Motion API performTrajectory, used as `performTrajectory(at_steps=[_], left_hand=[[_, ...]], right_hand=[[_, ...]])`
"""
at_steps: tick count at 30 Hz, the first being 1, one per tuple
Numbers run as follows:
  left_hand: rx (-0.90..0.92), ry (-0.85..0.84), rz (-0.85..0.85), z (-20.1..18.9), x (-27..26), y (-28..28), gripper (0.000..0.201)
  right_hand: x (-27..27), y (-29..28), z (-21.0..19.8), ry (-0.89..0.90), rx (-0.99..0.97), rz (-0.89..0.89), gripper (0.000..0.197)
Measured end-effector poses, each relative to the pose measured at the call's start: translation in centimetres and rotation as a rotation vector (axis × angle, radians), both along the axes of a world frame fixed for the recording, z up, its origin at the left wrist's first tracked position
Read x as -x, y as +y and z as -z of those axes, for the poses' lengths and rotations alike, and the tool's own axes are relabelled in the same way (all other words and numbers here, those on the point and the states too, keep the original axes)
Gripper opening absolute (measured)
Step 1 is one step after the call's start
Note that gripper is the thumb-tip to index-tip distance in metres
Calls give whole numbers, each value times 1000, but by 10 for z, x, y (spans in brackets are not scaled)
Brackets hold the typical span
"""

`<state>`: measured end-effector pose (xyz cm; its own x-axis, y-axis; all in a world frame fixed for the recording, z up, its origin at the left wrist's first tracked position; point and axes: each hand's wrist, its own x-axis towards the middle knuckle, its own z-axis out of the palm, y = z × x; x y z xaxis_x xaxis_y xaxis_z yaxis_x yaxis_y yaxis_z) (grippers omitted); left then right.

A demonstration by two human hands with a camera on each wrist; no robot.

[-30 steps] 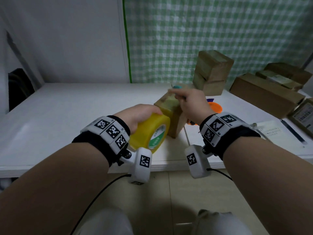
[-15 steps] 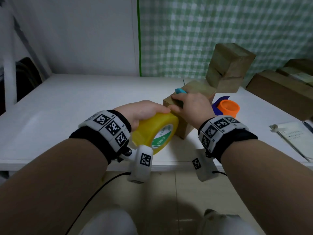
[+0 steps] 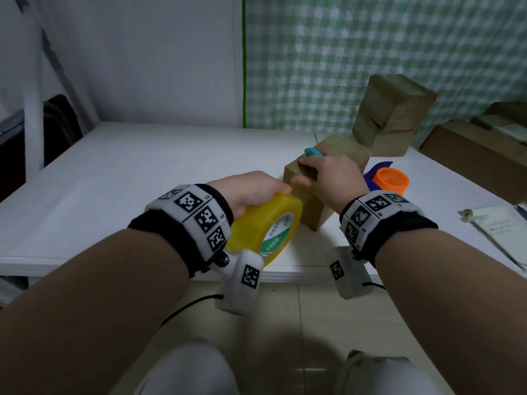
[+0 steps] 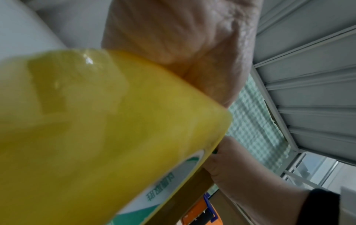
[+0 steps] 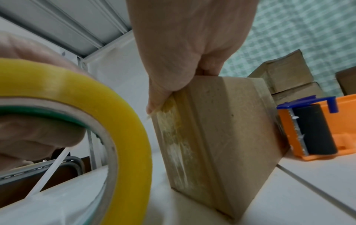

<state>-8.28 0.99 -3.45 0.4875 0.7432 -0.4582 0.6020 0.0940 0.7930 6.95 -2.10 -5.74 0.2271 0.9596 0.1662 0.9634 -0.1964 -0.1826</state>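
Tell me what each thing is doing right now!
Yellow tape roll, held tilted by the left hand.
Small brown cardboard box, standing taped on the white table, right hand gripping its top edge.
Orange tape dispenser, lying untouched behind the box.
Stacked brown boxes, closed.

**White bench (image 3: 142, 172) carrying boxes, a dispenser and papers**

A small cardboard box (image 3: 328, 178) is stood on the bench near its front edge, right of the middle. An orange and blue dispenser (image 3: 389, 181) is laid just beside the box, on its right. Behind both, towards the back edge, a stack (image 3: 393, 115) of two cardboard boxes is set, the upper one skewed on the lower. Long flat cartons (image 3: 470, 155) are placed along the right side, well apart from the box. Papers (image 3: 496, 226) are laid near the front right corner. The left half is seen as bare white surface, and a seam is seen in the front edge below the box.
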Motion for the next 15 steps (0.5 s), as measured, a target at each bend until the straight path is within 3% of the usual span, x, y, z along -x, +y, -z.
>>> performTrajectory(at_steps=[4,8,12,15], left_hand=[[-54,76,10,-5,-5,-3,21],[-30,68,2,-7,-7,-4,26],[-5,49,0,-8,-9,-5,29],[12,31,-18,-6,-9,-4,32]], right_hand=[[-1,0,-1,0,1,-3,53],[-2,3,-3,6,23,-21,50],[-8,2,-13,277,-68,-22,39],[-13,-7,-23,405,-207,3,44]])
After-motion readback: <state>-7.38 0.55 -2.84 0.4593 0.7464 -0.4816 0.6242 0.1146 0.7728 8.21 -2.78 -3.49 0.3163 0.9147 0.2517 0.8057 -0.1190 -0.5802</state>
